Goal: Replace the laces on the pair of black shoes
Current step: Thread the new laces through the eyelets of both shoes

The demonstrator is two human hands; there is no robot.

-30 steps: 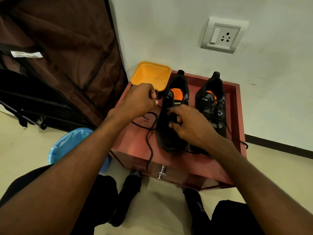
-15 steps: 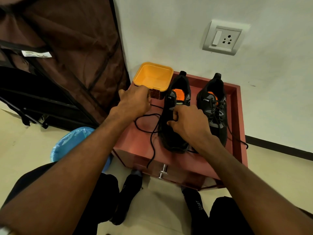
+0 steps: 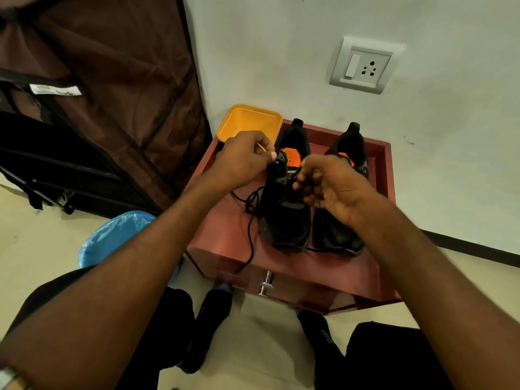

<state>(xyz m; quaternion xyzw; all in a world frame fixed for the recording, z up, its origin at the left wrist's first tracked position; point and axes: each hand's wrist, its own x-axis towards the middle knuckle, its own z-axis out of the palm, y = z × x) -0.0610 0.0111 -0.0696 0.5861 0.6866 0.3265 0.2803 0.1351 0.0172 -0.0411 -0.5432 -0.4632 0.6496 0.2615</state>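
left hand point(image 3: 242, 160) pinches a thin lace tip at the left shoe point(image 3: 287, 198) collar; right hand point(image 3: 332, 187) curls on the black lace point(image 3: 250, 235) over its tongue. both shoes sit side by side on the red cabinet point(image 3: 225, 235), right shoe point(image 3: 342, 235) partly hidden.

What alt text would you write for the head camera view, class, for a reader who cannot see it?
A person's left hand and right hand pinch a black lace at the nearer of two black shoes on a red cabinet top. An orange tray sits behind, by a white wall.
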